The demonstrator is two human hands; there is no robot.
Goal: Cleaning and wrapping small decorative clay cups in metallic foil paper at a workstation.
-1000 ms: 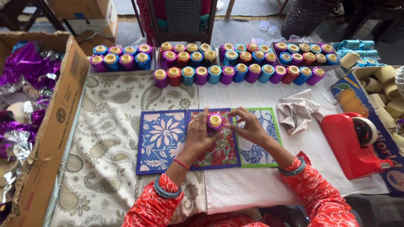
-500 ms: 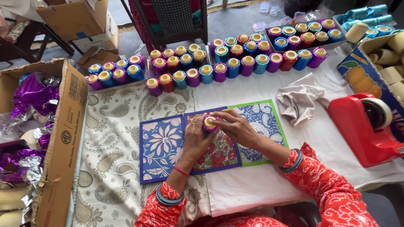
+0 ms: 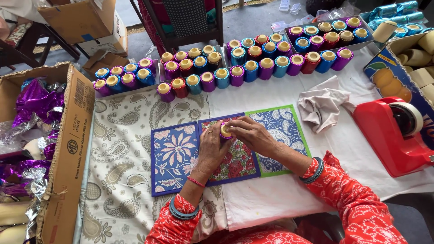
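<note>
My left hand (image 3: 212, 147) and my right hand (image 3: 249, 133) together hold a small purple foil-wrapped cylinder (image 3: 225, 131) with a cream top, just above the middle of three patterned square boards (image 3: 174, 156). Fingers of both hands pinch around its top edge. A long row of similar foil-wrapped cylinders (image 3: 253, 70) in purple, blue, red and teal stands across the far side of the table, with more in trays behind.
A red tape dispenser (image 3: 392, 132) sits at the right, a crumpled grey cloth (image 3: 322, 107) beside it. A cardboard box (image 3: 68, 149) with purple and silver foil is at the left. A box of bare cream cylinders (image 3: 418, 58) is at the far right. A chair stands beyond the table.
The view has shifted so the table looks tilted and nearer. Both hands stay on the cylinder over the middle board, working around its top.
</note>
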